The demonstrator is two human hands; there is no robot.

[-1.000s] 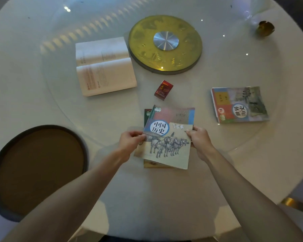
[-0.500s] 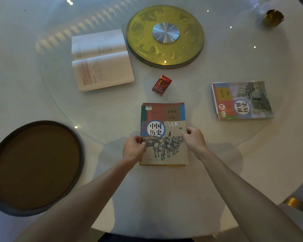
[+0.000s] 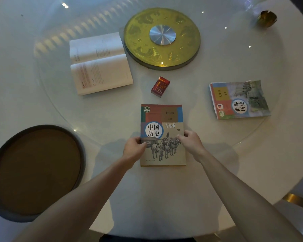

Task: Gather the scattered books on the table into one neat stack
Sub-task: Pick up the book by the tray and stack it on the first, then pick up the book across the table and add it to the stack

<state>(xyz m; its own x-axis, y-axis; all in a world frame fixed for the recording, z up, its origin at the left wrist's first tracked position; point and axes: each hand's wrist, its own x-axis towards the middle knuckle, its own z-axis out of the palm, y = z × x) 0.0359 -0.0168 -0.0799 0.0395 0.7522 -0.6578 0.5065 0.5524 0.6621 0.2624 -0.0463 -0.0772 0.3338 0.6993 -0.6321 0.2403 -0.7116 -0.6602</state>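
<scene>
Both hands grip the history book (image 3: 162,135), hiding whatever lies beneath.

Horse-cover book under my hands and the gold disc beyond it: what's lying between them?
Head view: a small red box lies between the horse-cover book and gold disc, touching neither.

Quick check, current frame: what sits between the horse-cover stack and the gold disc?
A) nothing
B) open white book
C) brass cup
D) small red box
D: the small red box lies on the table between the stack held by both hands and the gold disc; the open white book sits off to the left.
</scene>
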